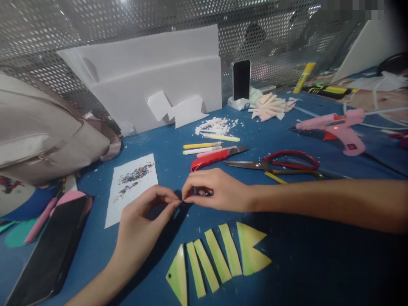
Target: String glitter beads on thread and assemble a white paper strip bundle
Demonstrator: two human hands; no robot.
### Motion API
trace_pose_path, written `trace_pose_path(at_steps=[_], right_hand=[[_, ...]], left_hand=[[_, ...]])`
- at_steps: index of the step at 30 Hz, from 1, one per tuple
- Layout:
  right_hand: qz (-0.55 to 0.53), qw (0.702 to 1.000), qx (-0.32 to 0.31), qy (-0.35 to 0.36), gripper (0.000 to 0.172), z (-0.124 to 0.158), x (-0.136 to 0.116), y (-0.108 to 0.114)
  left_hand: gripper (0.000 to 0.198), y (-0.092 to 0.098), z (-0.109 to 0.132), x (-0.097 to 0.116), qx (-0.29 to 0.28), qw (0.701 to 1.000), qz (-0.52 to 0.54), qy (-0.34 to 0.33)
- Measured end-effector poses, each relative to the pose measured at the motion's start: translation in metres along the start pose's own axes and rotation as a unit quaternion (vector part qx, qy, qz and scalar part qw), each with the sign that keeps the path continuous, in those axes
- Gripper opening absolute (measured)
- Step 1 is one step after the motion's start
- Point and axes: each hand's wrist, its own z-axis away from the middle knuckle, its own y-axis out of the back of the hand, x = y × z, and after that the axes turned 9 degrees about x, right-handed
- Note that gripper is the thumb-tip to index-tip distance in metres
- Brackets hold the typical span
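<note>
Left forearm (98, 289): bare; enters at the bottom edge, left of centre; slants up and to the right.
Left wrist (124, 261): roughly in line with the forearm.
Left hand (136, 224): thumb and index finger arched, tips brought together in a pinch; other fingers largely hidden.
Right forearm (321, 204): bare; enters at the right edge; lies nearly level across the view.
Right wrist (255, 198): nearly straight.
Right hand (225, 190): points left; thumb and index finger pinched; remaining fingers curled inward.
Spacing: both pinches meet tip to tip, or nearly; contact cannot be confirmed.
</note>
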Motion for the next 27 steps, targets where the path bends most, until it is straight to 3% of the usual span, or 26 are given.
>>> trace_pose_path(at_steps=[4,11,23,27], right_hand=[[-0.022,0.999,0.037,-0.023,0.003,0.000,-0.001,0.001],[-0.076,0.988,0.098,-0.092,0.005,-0.002,-0.007,0.001],[-0.103,0.984,0.108,-0.098,0.006,-0.002,-0.003,0.000],[-0.101,0.984,0.107,-0.098,0.003,-0.002,-0.004,0.001]], left_hand=[[0.005,-0.002,-0.003,0.001,-0.005,1.000,-0.025,-0.006],[0.008,-0.009,-0.011,-0.002,-0.120,0.986,-0.097,-0.065],[0.011,-0.017,-0.025,0.005,-0.198,0.970,-0.099,-0.099],[0.009,-0.015,-0.025,0.009,-0.185,0.975,-0.092,-0.080]])
